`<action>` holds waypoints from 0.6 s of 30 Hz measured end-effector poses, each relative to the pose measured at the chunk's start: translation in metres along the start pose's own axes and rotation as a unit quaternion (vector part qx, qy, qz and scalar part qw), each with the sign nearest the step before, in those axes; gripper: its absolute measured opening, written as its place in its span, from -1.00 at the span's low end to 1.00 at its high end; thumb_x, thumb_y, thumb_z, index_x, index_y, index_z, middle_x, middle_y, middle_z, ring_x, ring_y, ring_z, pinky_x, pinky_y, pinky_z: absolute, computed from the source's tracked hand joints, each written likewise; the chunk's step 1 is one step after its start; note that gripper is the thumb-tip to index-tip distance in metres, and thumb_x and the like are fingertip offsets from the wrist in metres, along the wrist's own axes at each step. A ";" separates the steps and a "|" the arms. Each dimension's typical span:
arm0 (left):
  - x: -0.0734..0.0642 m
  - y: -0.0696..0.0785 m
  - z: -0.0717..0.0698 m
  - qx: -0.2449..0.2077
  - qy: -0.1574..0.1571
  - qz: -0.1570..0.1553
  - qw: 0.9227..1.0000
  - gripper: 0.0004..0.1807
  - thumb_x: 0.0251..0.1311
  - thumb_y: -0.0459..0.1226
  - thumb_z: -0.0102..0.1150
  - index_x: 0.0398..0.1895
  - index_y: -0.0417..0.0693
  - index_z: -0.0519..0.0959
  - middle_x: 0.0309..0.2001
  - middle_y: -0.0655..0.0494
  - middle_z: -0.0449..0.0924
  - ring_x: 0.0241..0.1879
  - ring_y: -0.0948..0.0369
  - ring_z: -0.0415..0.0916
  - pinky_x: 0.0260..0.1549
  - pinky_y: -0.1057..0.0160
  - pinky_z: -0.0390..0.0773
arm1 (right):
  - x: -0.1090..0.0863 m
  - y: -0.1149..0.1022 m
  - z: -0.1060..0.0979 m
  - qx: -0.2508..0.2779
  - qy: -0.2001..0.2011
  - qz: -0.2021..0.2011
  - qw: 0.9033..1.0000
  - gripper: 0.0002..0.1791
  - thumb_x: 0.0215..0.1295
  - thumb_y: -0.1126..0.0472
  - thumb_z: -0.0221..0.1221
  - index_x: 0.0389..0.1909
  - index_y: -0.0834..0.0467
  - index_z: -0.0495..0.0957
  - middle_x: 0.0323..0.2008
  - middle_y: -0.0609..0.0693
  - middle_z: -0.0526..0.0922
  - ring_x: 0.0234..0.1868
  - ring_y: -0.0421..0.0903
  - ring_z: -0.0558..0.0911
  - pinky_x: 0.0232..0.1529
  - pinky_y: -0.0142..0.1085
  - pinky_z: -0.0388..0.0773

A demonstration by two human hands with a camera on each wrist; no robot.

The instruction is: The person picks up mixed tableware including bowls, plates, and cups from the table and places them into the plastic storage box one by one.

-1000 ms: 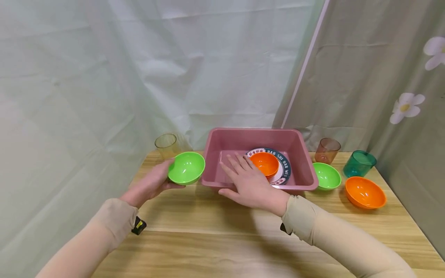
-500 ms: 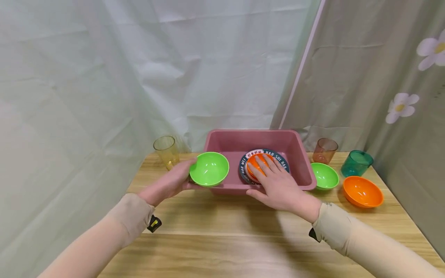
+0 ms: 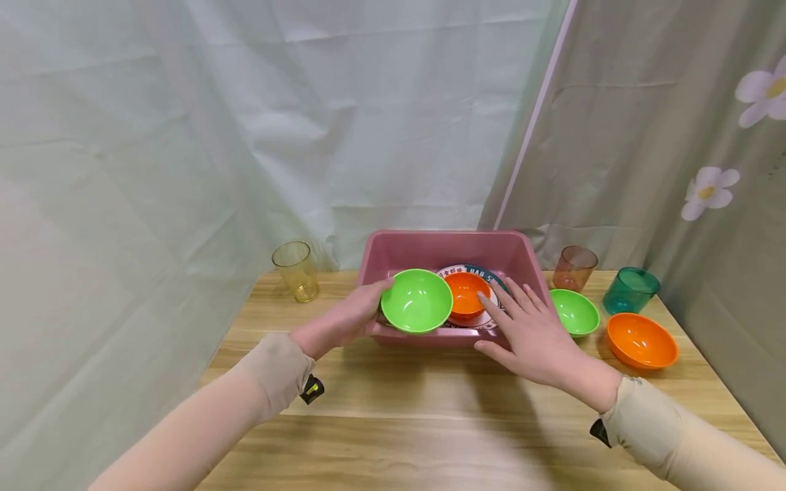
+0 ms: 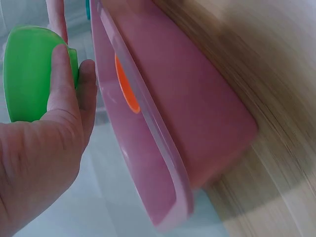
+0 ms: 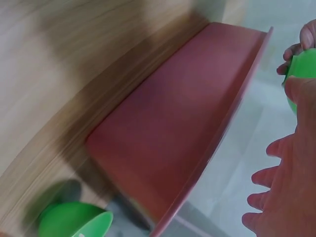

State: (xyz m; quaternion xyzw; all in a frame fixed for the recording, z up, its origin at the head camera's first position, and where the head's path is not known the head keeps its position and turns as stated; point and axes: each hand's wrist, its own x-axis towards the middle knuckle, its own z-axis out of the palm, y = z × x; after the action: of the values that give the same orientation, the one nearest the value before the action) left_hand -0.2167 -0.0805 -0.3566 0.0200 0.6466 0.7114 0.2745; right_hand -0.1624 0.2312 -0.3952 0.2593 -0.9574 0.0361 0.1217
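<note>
My left hand (image 3: 353, 317) grips a green bowl (image 3: 417, 301) by its left side, holding it mouth up over the left front part of a pink basin (image 3: 399, 254). From the left wrist, the green bowl (image 4: 29, 74) shows above the basin's rim, fingers along its underside. Inside the basin an orange bowl (image 3: 468, 293) sits on a white plate (image 3: 479, 273) with a dark patterned rim, partly hidden by the green bowl and right hand. My right hand (image 3: 540, 341), fingers spread and fairly straight, hovers over the basin's right front edge, holding nothing.
A yellow clear cup (image 3: 296, 273) stands left of the basin. To its right are a reddish clear cup (image 3: 574, 268), a teal cup (image 3: 630, 290), another green bowl (image 3: 574, 312) and an orange bowl (image 3: 641, 341). A pale curtain (image 3: 344, 123) hangs behind the wooden table (image 3: 393, 436).
The left hand has carried the green bowl rightward, from beside the basin to over it. My right hand has moved right, off the area above the plate and orange bowl.
</note>
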 end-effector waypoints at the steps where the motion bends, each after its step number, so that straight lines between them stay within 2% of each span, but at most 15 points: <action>1: 0.002 -0.001 0.003 -0.003 -0.003 0.001 1.000 -0.42 0.64 -0.06 -0.33 0.52 -0.21 0.20 0.25 -0.42 0.40 0.03 -0.18 0.63 -0.06 -0.14 0.67 | -0.002 0.002 -0.001 0.000 -0.003 0.005 1.000 -0.02 0.37 -0.49 0.00 0.58 0.07 0.21 0.61 0.15 0.03 0.62 0.20 -0.10 0.53 0.16 -0.10; 4: 0.006 -0.002 0.011 -0.004 -0.009 0.003 1.000 -0.43 0.64 -0.05 -0.30 0.50 -0.21 0.25 0.23 -0.40 0.44 0.04 -0.19 0.63 -0.05 -0.16 0.66 | -0.008 0.007 -0.004 0.001 -0.009 0.020 1.000 -0.01 0.36 -0.51 -0.02 0.60 0.05 0.18 0.63 0.11 -0.02 0.62 0.20 -0.11 0.53 0.18 -0.08; 8: 0.010 -0.004 0.021 0.009 -0.028 0.011 0.999 -0.44 0.65 -0.04 -0.30 0.50 -0.18 0.26 0.22 -0.34 0.49 0.03 -0.14 0.64 -0.07 -0.13 0.68 | -0.016 0.012 -0.009 0.006 -0.024 0.039 0.999 -0.01 0.37 -0.52 -0.05 0.61 0.04 0.16 0.61 0.15 0.02 0.62 0.20 -0.12 0.52 0.20 -0.06; 11: 0.013 -0.006 0.028 0.020 -0.047 0.018 0.999 -0.42 0.65 -0.02 -0.30 0.51 -0.18 0.25 0.22 -0.31 0.49 0.02 -0.11 0.65 -0.07 -0.11 0.68 | -0.023 0.016 -0.013 0.009 -0.042 0.052 0.998 0.01 0.37 -0.53 -0.08 0.63 0.04 0.10 0.61 0.17 0.01 0.62 0.19 -0.15 0.53 0.19 -0.12; 15: 0.016 -0.007 0.035 0.027 -0.063 0.022 0.997 -0.41 0.65 -0.01 -0.29 0.50 -0.21 0.26 0.20 -0.29 0.51 0.00 -0.10 0.66 -0.07 -0.10 0.69 | -0.028 0.020 -0.016 0.015 -0.043 0.058 0.997 0.02 0.39 -0.52 -0.10 0.65 0.03 0.03 0.62 0.15 -0.02 0.63 0.16 -0.16 0.54 0.17 -0.14; 18: 0.018 -0.008 0.039 0.025 -0.065 0.021 0.997 -0.42 0.65 -0.02 -0.29 0.48 -0.24 0.26 0.18 -0.29 0.52 -0.02 -0.09 0.67 -0.07 -0.11 0.68 | -0.027 0.019 -0.017 0.037 -0.035 0.063 0.997 -0.02 0.43 -0.46 -0.07 0.64 0.06 0.03 0.62 0.16 0.01 0.62 0.17 -0.10 0.53 0.18 -0.08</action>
State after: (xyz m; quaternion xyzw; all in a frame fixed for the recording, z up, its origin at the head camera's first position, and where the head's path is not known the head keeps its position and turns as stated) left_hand -0.2139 -0.0378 -0.3636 0.0866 0.6445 0.6975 0.3009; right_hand -0.1457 0.2634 -0.3857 0.2035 -0.9736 0.0704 0.0756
